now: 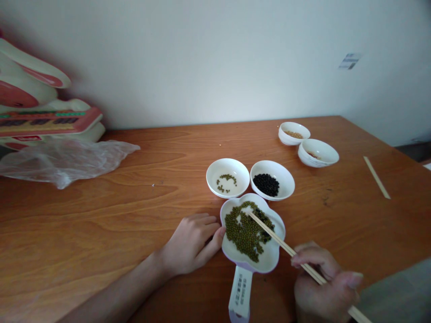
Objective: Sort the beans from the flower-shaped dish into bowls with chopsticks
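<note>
Nearest the camera, at the lower right, the right hand (pixel 325 282) has its fingers closed around a pair of pale wooden chopsticks (pixel 286 248), whose tips sit close together among the small round green beans (pixel 245 237); whether they pinch a bean I cannot tell. These beans lie in a white flower-shaped dish with a lilac edge (pixel 273 259), some dark ones mixed in at its right side, and its labelled handle (pixel 240 291) points toward the camera. The left hand (pixel 193 242) rests on the brown wood-grained table (pixel 161 233), fingers loosely curled, thumb tip at the dish's left rim; whether it grips the rim I cannot tell. Just beyond the dish stand two round white bowls side by side, the left one (pixel 218 172) holding a few green beans, the right one (pixel 286 181) shiny black beans (pixel 266 184). Farther back at the right are a white bowl of tan grains (pixel 293 127) and another with a few reddish-brown pieces (pixel 328 154).
</note>
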`<state>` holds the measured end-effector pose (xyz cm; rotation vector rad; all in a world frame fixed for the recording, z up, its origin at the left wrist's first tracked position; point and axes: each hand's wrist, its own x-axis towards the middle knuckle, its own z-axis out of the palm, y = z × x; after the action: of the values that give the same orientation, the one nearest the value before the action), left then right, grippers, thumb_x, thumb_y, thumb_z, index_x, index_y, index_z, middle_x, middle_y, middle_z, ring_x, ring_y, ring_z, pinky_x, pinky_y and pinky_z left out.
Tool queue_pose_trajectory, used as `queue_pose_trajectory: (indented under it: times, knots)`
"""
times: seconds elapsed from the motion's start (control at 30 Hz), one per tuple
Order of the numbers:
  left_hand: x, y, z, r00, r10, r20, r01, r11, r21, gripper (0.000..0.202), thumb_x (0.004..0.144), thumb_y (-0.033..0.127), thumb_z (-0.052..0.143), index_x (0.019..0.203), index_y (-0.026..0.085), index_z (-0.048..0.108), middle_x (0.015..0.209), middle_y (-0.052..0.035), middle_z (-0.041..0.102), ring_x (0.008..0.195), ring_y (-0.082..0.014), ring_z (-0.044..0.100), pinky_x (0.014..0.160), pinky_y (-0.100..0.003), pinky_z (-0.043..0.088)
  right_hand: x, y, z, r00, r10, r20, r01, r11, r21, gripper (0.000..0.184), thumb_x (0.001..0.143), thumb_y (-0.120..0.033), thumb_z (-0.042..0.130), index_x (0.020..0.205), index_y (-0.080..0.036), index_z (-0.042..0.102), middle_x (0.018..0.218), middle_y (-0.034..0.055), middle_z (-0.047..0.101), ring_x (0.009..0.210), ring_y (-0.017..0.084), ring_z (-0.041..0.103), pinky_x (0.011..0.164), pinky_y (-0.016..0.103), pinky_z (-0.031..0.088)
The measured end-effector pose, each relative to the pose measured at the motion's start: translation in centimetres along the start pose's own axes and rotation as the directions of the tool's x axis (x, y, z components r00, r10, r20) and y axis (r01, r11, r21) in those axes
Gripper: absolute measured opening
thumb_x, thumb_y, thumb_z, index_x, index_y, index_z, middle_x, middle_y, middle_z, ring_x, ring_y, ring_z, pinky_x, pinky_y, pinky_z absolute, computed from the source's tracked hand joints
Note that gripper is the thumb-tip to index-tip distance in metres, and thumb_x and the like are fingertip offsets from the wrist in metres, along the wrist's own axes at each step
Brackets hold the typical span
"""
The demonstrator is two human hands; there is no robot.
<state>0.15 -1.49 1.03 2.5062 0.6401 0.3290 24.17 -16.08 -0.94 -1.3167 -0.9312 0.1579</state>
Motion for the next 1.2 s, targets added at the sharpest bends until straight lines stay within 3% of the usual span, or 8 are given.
queue_pose_trajectory:
  times: [0.33, 0.57, 0.77, 0.97, 1.1, 1.2]
  knots:
    - [0.2, -0.1, 0.1, 1.000, -0.013, 0.007, 0.013, 1.000, 0.011, 0.043, 0.111, 0.032, 0.030, 0.078, 0.018, 0.054, 0.079, -0.0024, 0.061, 0.072, -0.0150, 0.052, 0.071, -0.030, 0.037, 0.8, -1.1, 0.5, 0.999, -0.049, 0.012, 0.048, 0.998, 0.032, 0.082, 0.098, -0.075, 0.025, 0.059, -0.019, 0.069, 0.051, 0.0055, 0.060, 0.049, 0.019, 0.057, 0.051, 0.034, 0.040]
    - [0.1, -0.2, 0.1, 1.000, -0.003, -0.001, 0.003, 1.000, 0.015, 0.043, 0.111, 0.032, 0.030, 0.078, 0.018, 0.055, 0.080, -0.0028, 0.062, 0.073, -0.0151, 0.053, 0.071, -0.030, 0.037, 0.8, -0.9, 0.0, 0.984, -0.015, 0.177, -0.009, 0.991, 0.136, 0.089, 0.096, -0.080, 0.016, 0.058, -0.018, 0.067, 0.048, 0.0050, 0.054, 0.045, 0.018, 0.053, 0.048, 0.034, 0.040]
    - [0.1, -0.1, 0.0, 1.000, 0.009, -0.018, -0.009, 1.000, 0.014, 0.043, 0.111, 0.031, 0.032, 0.077, 0.018, 0.055, 0.078, -0.0031, 0.062, 0.071, -0.0149, 0.053, 0.070, -0.030, 0.038, 0.5, -1.0, 0.0, 0.967, 0.057, 0.247, -0.100, 0.981, 0.165, 0.085, 0.098, -0.075, 0.020, 0.054, -0.018, 0.065, 0.047, 0.0047, 0.053, 0.046, 0.018, 0.051, 0.051, 0.035, 0.040]
    - [0.2, 0.0, 0.0, 1.000, 0.005, -0.021, -0.004, 1.000, 0.024, 0.044, 0.111, 0.031, 0.032, 0.078, 0.018, 0.057, 0.078, -0.0032, 0.063, 0.070, -0.0147, 0.054, 0.069, -0.029, 0.039, 1.6, -1.5, -2.7, 0.946, 0.130, 0.297, -0.226, 0.922, 0.315, 0.080, 0.101, -0.068, 0.021, 0.058, -0.019, 0.068, 0.043, 0.0034, 0.047, 0.045, 0.016, 0.047, 0.051, 0.035, 0.041]
    - [0.2, 0.1, -0.1, 1.000, -0.001, -0.021, 0.002, 1.000, 0.022, 0.045, 0.111, 0.031, 0.031, 0.077, 0.017, 0.057, 0.077, -0.0031, 0.062, 0.069, -0.0142, 0.053, 0.069, -0.029, 0.039, 2.2, -2.4, -4.7, 0.910, 0.188, 0.370, -0.292, 0.924, 0.247, 0.081, 0.100, -0.072, 0.023, 0.058, -0.020, 0.069, 0.044, 0.0046, 0.049, 0.048, 0.017, 0.048, 0.049, 0.034, 0.039]
    - [0.2, 0.1, -0.1, 1.000, -0.004, -0.015, 0.004, 1.000, 0.020, 0.046, 0.111, 0.031, 0.031, 0.076, 0.017, 0.056, 0.077, -0.0030, 0.062, 0.069, -0.0143, 0.053, 0.069, -0.029, 0.038, 2.6, -3.1, -5.1, 0.897, 0.230, 0.378, -0.322, 0.925, 0.200, 0.080, 0.102, -0.069, 0.022, 0.057, -0.021, 0.068, 0.043, 0.0045, 0.049, 0.047, 0.017, 0.048, 0.047, 0.034, 0.039]
